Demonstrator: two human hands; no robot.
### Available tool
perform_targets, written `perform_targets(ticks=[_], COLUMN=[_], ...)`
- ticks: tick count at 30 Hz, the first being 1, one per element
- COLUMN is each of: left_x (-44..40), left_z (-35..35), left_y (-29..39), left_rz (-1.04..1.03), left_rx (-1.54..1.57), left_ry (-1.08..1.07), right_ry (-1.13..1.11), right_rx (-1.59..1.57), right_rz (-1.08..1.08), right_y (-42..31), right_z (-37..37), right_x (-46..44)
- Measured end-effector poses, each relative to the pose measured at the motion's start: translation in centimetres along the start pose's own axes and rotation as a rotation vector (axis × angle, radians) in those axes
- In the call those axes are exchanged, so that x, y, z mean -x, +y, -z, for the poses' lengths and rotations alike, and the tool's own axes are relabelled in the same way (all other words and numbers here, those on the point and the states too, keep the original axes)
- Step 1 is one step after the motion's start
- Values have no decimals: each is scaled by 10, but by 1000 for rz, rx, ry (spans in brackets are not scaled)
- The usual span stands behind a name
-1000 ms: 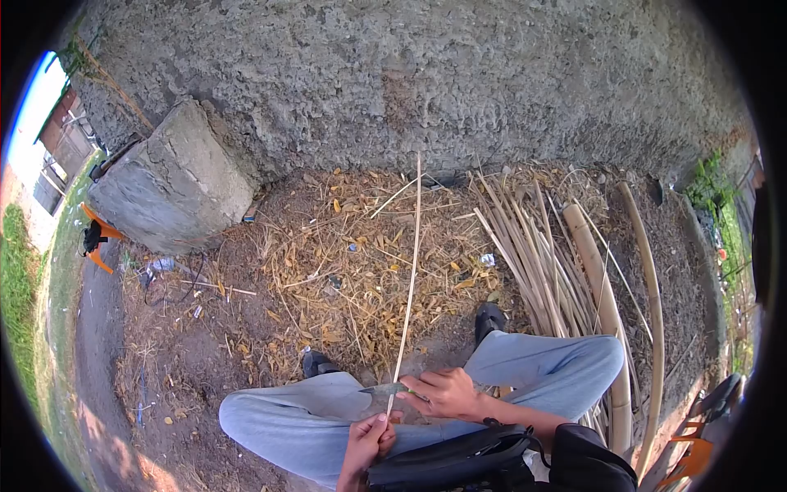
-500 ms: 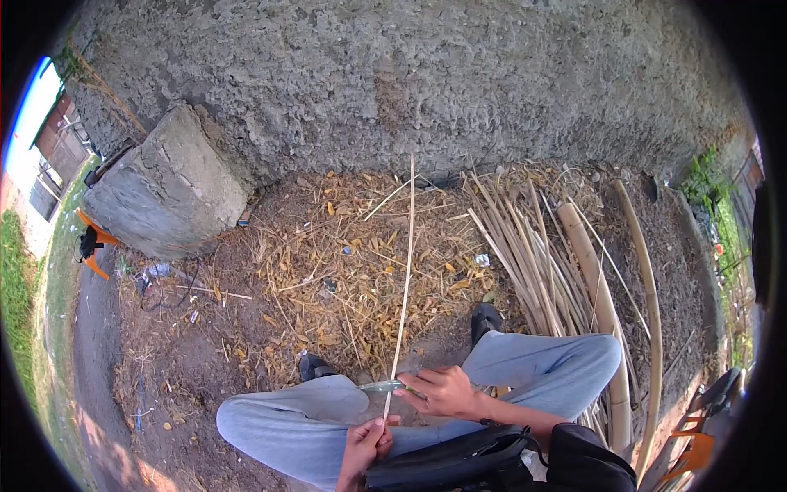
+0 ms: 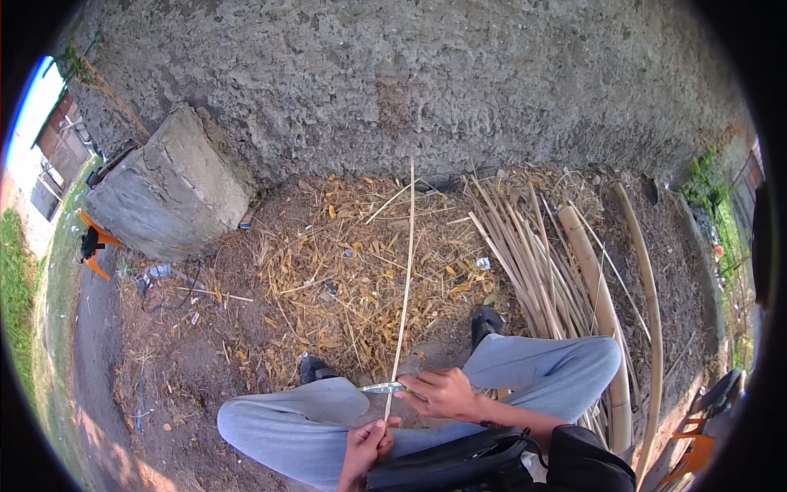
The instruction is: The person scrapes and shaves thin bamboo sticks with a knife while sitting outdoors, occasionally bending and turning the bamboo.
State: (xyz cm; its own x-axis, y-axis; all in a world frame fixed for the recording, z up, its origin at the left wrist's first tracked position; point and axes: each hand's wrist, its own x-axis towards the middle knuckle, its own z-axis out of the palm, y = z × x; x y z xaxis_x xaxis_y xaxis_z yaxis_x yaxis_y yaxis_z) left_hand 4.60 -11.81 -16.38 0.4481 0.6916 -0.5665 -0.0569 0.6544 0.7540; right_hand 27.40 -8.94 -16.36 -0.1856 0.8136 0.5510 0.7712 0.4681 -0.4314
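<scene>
A long, thin bamboo strip (image 3: 407, 279) runs from my lap out to the foot of the wall. My left hand (image 3: 367, 447) is closed around its near end, thumb on top. Just above that, my right hand (image 3: 443, 394) grips a knife (image 3: 382, 388), whose blade points left and crosses the strip, close against it. How the blade's edge meets the strip is too small to make out. The knife's handle is mostly hidden by my fingers. Both hands are between my bent knees, over my lap.
Several split bamboo strips (image 3: 533, 271) lie in a pile at the right, beside a thick bamboo pole (image 3: 592, 275) and a curved pole (image 3: 643, 287). A rough wall (image 3: 492, 90) stands ahead, with a concrete block (image 3: 172, 184) at the left. Dry leaves (image 3: 328, 328) cover the ground.
The knife blade has tilted slightly and catches more light. Both hands keep nearly the same place on the strip and the knife.
</scene>
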Motion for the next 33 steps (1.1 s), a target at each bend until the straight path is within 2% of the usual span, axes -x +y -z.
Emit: perform_targets(ticks=[23,26,33], left_x=[0,0,9], left_z=[-1,1,5], left_y=[1,-6,-4], left_rz=[-39,-68,-94], left_rx=[-40,-64,16], left_ry=[-9,-2,-37], right_ry=[-11,-23,-8], right_rx=[22,25,74], right_rz=[0,-88,-67], right_y=[2,7,3], right_z=[-1,2,10], right_x=[-2,-6,-12])
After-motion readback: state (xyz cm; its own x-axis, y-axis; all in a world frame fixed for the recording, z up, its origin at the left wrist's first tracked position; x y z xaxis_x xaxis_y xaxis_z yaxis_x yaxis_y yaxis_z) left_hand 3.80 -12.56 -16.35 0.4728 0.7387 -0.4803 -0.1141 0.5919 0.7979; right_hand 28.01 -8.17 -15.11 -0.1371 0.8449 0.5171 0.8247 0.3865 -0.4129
